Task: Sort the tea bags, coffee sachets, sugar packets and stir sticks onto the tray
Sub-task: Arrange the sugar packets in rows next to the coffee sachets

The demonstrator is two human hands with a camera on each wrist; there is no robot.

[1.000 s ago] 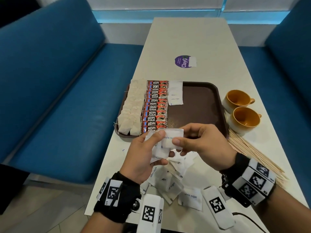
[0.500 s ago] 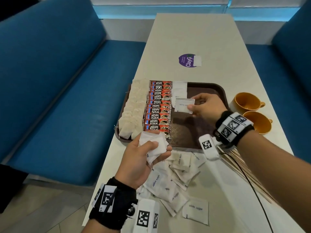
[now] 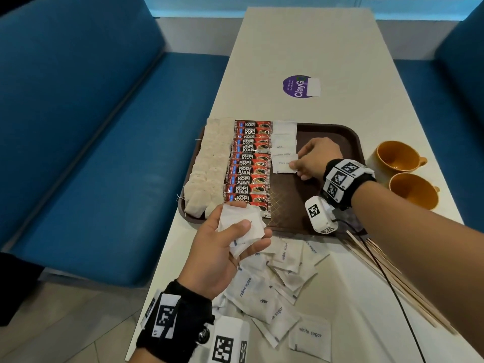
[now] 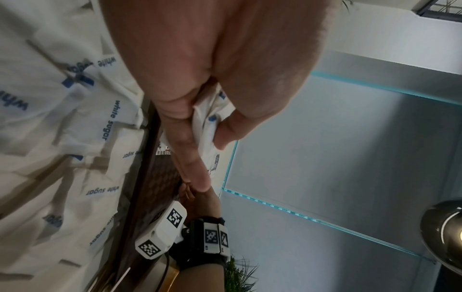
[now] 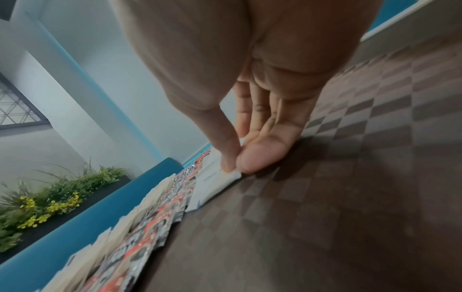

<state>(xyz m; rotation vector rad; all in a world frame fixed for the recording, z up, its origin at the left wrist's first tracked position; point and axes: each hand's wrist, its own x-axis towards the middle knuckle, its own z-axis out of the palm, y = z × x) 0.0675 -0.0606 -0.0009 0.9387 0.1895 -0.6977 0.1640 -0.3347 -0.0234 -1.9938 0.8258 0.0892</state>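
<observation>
R hand point(image 3: 315, 159) pinches sugar packet point(image 3: 283, 166) on tray point(image 3: 337, 132); L hand point(image 3: 222, 247) grips packet stack point(image 3: 239, 226)

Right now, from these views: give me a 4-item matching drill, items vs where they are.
Items:
1. tea bags
2. coffee sachets
3. stir sticks
4. orange cups

Places:
A. table, right of the tray
B. tray's left edge column
C. table, near the tray's right front corner
D. tray, second column from the left

Pairs: 1-B, 2-D, 3-C, 4-A
</observation>
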